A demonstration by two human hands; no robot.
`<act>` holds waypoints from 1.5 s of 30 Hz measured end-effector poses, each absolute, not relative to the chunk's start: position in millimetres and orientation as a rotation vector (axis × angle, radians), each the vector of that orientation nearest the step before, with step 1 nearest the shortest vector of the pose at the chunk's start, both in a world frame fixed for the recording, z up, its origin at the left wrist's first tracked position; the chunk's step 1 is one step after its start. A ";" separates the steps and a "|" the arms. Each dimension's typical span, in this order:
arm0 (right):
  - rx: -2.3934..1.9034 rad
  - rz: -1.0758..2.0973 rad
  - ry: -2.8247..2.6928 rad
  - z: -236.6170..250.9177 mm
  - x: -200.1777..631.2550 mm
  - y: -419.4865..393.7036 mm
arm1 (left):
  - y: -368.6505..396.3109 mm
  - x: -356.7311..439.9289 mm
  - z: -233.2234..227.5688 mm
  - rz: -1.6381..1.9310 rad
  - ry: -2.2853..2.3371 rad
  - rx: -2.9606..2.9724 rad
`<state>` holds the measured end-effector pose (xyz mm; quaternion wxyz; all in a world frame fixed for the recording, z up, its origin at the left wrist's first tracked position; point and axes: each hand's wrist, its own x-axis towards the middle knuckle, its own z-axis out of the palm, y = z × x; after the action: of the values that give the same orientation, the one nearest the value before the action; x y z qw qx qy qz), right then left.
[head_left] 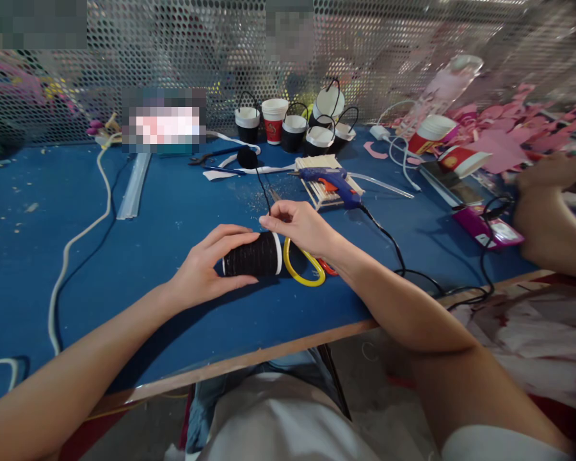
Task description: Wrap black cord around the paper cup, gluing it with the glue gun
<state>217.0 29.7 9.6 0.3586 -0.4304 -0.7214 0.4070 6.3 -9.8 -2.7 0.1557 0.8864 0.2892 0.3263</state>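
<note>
A paper cup wrapped in black cord [250, 256] lies on its side on the blue table, its white rim toward the right. My left hand [206, 262] grips it, with the thumb below and fingers over the top. Just above the rim, my right hand [295, 224] is closed in a pinch on a strand of black cord [264, 190]. That strand runs back to a small black ball of cord [248, 157]. Scissors with a yellow handle [303, 272] lie under my right hand, their blades mostly hidden.
A blue glue gun [331, 180] rests on a stick rack [312, 192], its cable trailing right. Behind stand several black-wrapped cups [295, 133] and a red cup [274, 121]. Pliers [216, 157] and glue sticks [135, 186] lie left. Another person's arm [547, 224] is at right.
</note>
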 end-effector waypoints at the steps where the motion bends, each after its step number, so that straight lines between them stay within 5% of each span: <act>1: -1.113 1.052 -1.860 9.7 216.8 29.7 | -9.8 6.0 -2.8 0.938 0.826 2.545; 10: -1.194 1.027 -1.736 14.2 216.7 25.8 | -13.3 7.9 0.8 1.012 0.810 2.574; 26: -1.051 1.641 -1.494 19.3 216.9 20.0 | -7.3 6.9 -5.7 1.127 0.947 2.557; 33: -1.035 1.458 -1.767 21.7 217.0 15.1 | -4.6 5.5 -6.9 0.964 1.053 2.058; 40: -1.098 1.119 -1.750 21.2 219.1 21.2 | -6.0 7.6 -5.3 0.934 1.045 2.196; 45: -0.975 1.187 -1.850 21.4 217.2 24.6 | -7.3 8.3 -6.7 0.884 0.977 2.245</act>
<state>217.2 24.6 21.4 0.3602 -0.3782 -0.7177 0.4607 8.3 -7.3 -6.7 0.2662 0.8313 0.3619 0.3272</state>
